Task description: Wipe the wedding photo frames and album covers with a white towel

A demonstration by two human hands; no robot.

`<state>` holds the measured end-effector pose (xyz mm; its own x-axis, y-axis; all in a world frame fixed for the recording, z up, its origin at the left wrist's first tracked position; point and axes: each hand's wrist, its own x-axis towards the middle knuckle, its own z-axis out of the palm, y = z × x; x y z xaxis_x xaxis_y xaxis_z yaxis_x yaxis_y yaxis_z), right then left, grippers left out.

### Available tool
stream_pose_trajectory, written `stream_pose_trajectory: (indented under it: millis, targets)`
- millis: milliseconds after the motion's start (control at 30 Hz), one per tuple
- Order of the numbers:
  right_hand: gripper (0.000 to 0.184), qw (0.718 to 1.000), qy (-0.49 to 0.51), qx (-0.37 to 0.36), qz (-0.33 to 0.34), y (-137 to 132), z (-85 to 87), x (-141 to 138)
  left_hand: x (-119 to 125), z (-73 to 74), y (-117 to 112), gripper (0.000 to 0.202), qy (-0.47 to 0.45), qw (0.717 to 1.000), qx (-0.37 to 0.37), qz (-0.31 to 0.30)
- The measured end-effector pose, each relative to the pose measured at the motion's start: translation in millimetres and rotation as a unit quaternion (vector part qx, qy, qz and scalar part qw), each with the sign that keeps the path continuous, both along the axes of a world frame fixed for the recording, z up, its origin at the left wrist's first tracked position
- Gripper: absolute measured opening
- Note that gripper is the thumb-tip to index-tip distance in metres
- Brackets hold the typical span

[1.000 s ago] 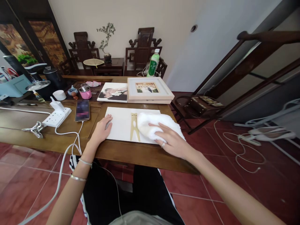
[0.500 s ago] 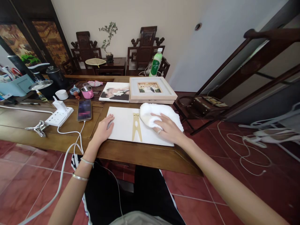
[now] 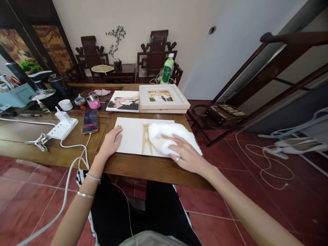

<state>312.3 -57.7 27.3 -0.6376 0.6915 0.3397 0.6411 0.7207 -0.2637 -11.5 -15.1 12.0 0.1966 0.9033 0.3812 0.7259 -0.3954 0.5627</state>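
A flat white panel point(image 3: 129, 135), which looks like the back of a picture frame, lies near the table's front edge. At its middle is a tan A-shaped stand leg point(image 3: 146, 138). My left hand point(image 3: 111, 140) rests on the panel's left edge, thumb and fingers apart, holding nothing. A fluffy white cloth point(image 3: 170, 131) covers much of the panel's right part, close beside the stand leg. My right hand point(image 3: 186, 152) grips this cloth from the front, its fingers pressed into the pile. The cloth hides the panel's right edge.
Behind the panel lie a photo print point(image 3: 124, 101) and a framed photo point(image 3: 164, 99). A green bottle point(image 3: 167, 70) stands behind them. To the left are a phone point(image 3: 90, 122), a power strip point(image 3: 63, 128) with white cables, and a pink cup point(image 3: 93, 101).
My right hand has drawn the cloth toward the panel's front edge, uncovering some of the back right area. My left hand keeps its place on the left edge. The view has shifted slightly.
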Motion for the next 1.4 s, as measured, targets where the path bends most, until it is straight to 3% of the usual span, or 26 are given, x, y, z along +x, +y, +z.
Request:
stream_pose_trajectory:
  millis: [233,333,433,633,767,867,1067,1167,1267,1400]
  targets:
    - [0.025,0.996,-0.002,-0.018,-0.082,69,-4.7,1,0,2.0,-1,0.036,-0.004,1.000,-0.006,-0.002]
    - [0.026,0.994,0.003,-0.017,-0.110,76,-5.4,-4,0,2.6,-1,0.036,-0.005,1.000,-0.004,0.000]
    - [0.025,0.995,0.012,-0.003,-0.094,53,-4.8,-11,0,2.3,-1,0.035,-0.006,1.000,-0.001,0.001]
    - [0.020,1.000,-0.012,-0.027,-0.008,-33,12.1,-14,-1,0.6,1,0.036,-0.003,1.000,0.000,-0.001]
    - [0.019,0.998,-0.034,-0.051,0.011,-53,21.5,-5,-1,-0.4,2,0.037,-0.003,1.000,-0.001,-0.002]
    - [0.019,0.998,-0.023,-0.052,-0.013,-33,16.8,2,-1,-1.0,1,0.035,-0.003,1.000,0.003,-0.002]
    - [0.024,0.996,0.000,-0.014,-0.089,51,-3.0,8,0,-0.8,0,0.034,-0.005,1.000,0.005,0.000]
    - [0.027,0.990,0.014,-0.013,-0.141,77,-8.6,10,0,-0.2,1,0.035,-0.003,1.000,-0.003,-0.002]
    - [0.027,0.989,0.022,0.004,-0.146,76,-12.4,10,0,0.1,1,0.035,-0.004,1.000,-0.010,-0.004]
    - [0.020,0.996,0.007,0.008,-0.090,32,-8.2,9,1,0.1,0,0.035,-0.005,1.000,-0.010,-0.001]
